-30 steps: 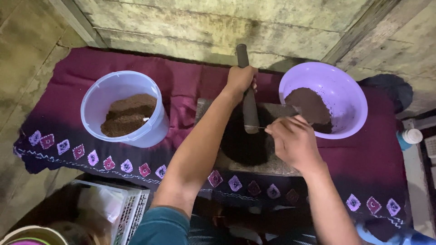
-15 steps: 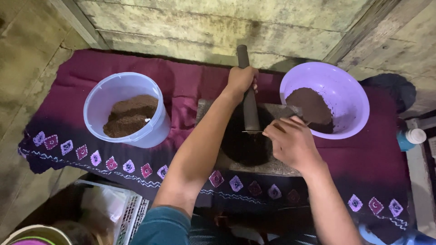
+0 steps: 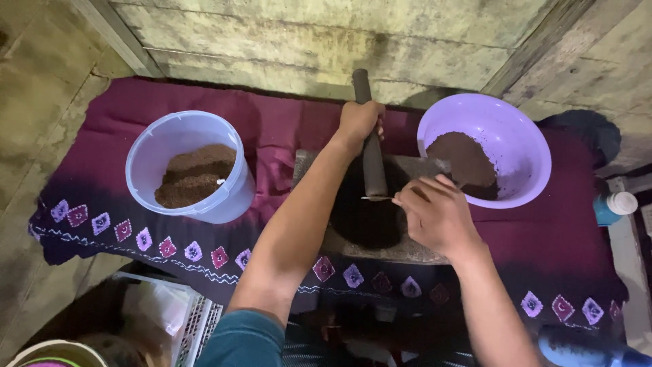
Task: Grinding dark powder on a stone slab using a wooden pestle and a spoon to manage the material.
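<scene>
Head view. Left hand (image 3: 358,121), frame centre, fingers wrapped round the dark pestle (image 3: 370,146), held upright in the stone mortar (image 3: 370,211), apparently to steady it. Right hand (image 3: 435,216) pinches a thin metal spoon (image 3: 377,198) against the pestle. Purple bowl (image 3: 526,146) of dark powder right; pale bucket (image 3: 231,194) of brown grounds left; maroon cloth (image 3: 557,245) beneath.

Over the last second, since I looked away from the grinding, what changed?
Little. The right hand, gripping a small spoon, drew back a bit from the purple bowl toward the mortar. The left hand kept its grip on the pestle, which stayed upright in the mortar. The white bucket, the bowl, their brown powder and the cloth did not move.
</scene>
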